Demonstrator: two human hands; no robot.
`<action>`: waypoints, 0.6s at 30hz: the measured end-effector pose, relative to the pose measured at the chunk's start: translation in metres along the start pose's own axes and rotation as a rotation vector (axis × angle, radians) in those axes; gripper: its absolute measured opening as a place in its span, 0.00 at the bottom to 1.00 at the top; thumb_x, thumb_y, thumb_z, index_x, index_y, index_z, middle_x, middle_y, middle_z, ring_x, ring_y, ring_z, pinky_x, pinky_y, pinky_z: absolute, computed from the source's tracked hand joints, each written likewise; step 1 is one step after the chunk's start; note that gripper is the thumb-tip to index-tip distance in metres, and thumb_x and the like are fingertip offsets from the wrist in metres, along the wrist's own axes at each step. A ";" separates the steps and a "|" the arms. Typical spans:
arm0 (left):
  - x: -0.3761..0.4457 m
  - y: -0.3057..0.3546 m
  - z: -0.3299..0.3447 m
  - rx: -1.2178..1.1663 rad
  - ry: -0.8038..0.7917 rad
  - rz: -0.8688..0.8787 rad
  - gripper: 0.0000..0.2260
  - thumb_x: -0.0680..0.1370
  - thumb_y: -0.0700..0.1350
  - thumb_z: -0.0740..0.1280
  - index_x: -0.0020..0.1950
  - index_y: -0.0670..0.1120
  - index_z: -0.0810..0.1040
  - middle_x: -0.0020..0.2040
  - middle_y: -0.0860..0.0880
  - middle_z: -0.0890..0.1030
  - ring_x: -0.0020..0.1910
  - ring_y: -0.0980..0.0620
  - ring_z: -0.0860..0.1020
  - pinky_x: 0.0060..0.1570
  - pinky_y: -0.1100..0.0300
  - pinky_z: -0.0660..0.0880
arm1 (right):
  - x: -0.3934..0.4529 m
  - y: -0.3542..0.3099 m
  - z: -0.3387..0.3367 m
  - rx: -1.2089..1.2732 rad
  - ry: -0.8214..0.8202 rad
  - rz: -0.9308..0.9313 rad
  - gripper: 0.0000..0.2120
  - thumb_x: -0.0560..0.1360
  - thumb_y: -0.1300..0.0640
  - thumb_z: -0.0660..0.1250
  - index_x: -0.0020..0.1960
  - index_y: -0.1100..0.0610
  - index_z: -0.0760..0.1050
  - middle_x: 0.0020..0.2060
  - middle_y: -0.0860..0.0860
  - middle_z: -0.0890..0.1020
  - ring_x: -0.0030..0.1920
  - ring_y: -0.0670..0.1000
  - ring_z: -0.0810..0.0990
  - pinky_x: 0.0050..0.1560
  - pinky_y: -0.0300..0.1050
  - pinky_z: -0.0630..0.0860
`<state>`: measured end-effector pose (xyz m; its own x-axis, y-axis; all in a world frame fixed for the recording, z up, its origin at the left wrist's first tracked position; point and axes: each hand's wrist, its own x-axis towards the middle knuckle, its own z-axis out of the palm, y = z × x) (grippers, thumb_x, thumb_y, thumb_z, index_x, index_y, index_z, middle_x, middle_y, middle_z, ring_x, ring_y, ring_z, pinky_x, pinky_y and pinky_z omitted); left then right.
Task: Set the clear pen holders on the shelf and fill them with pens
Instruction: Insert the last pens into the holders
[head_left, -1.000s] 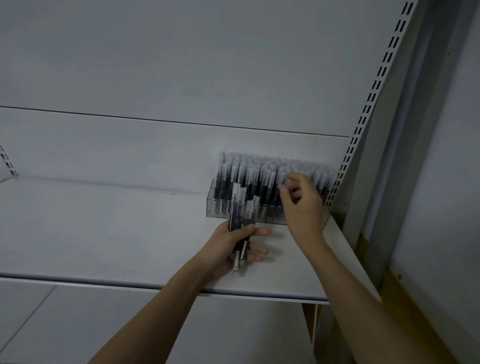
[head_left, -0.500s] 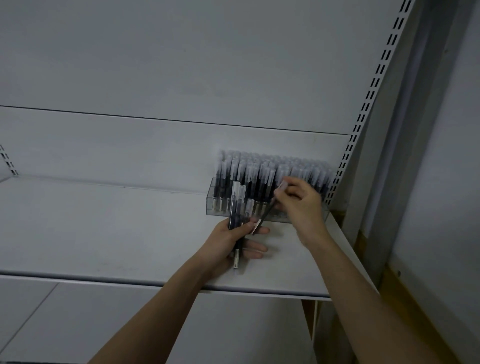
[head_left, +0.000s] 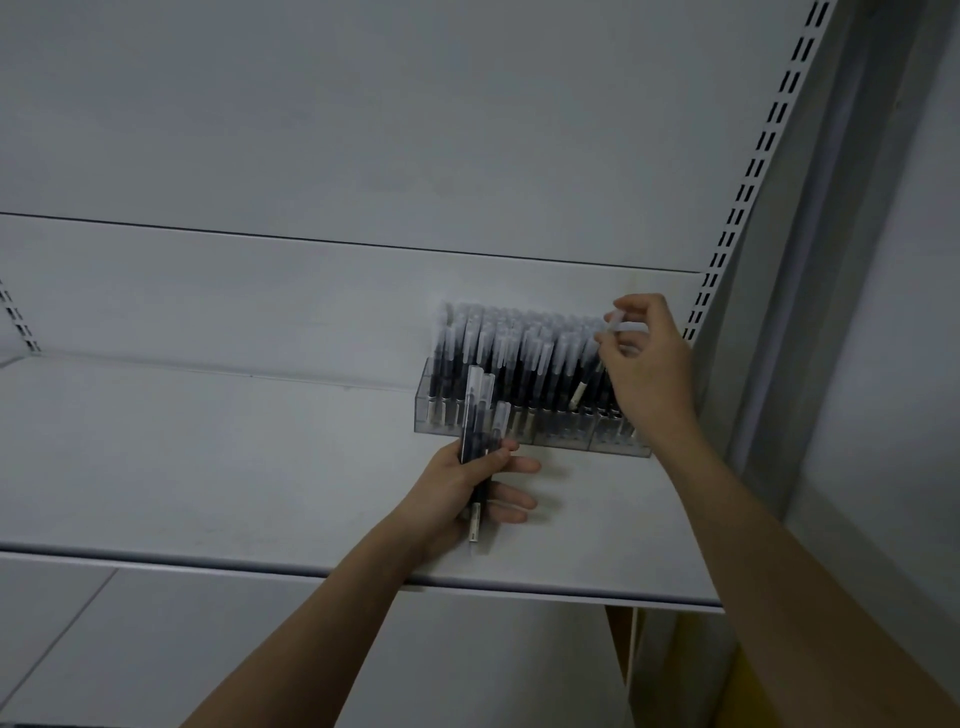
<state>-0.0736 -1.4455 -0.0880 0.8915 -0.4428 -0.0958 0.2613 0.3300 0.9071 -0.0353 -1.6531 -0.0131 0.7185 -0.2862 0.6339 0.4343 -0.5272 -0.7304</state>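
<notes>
Grey metal shelving fills the view, and on the shelf (head_left: 208, 467) the clear pen holders (head_left: 530, 423) stand in a row against the back panel (head_left: 311, 291), near the slotted upright (head_left: 748, 176) at the right. They are already packed with dark pens (head_left: 519, 358), caps up. Half a second ago the right hand (head_left: 649, 358) was drawing one pen from the bundle in the left hand; now it has risen over the right end of the row, pinching that single pen (head_left: 592, 369) by its cap, tip angled down among the standing pens. Whether the tip has found a free slot is hard to tell in the dim light. The left hand (head_left: 467, 483) keeps its fingers curled round a small bundle of pens (head_left: 480, 415) just in front of the holders, so a few insertions remain before filling is done.
</notes>
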 end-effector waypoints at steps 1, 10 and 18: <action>0.000 0.000 0.000 -0.002 -0.001 0.001 0.09 0.82 0.39 0.62 0.62 0.38 0.73 0.55 0.38 0.84 0.35 0.43 0.83 0.33 0.54 0.81 | 0.000 0.001 0.000 -0.015 -0.007 0.001 0.09 0.80 0.63 0.65 0.59 0.56 0.71 0.50 0.49 0.78 0.48 0.46 0.81 0.48 0.29 0.78; -0.002 0.000 -0.002 0.050 -0.028 0.005 0.11 0.83 0.40 0.61 0.64 0.38 0.74 0.52 0.40 0.84 0.37 0.43 0.83 0.35 0.55 0.81 | -0.014 0.023 0.009 -0.333 -0.173 0.005 0.13 0.76 0.68 0.65 0.57 0.55 0.75 0.52 0.50 0.73 0.47 0.50 0.78 0.51 0.52 0.79; 0.001 0.003 0.011 0.104 -0.097 0.004 0.13 0.83 0.43 0.62 0.67 0.41 0.74 0.58 0.43 0.84 0.41 0.44 0.83 0.38 0.56 0.81 | -0.051 -0.007 0.016 0.048 -0.325 0.221 0.11 0.80 0.57 0.67 0.61 0.49 0.74 0.48 0.49 0.80 0.46 0.44 0.80 0.46 0.37 0.76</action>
<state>-0.0761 -1.4536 -0.0809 0.8513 -0.5216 -0.0568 0.2139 0.2461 0.9454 -0.0665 -1.6221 -0.0440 0.9287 -0.1165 0.3520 0.2691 -0.4415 -0.8560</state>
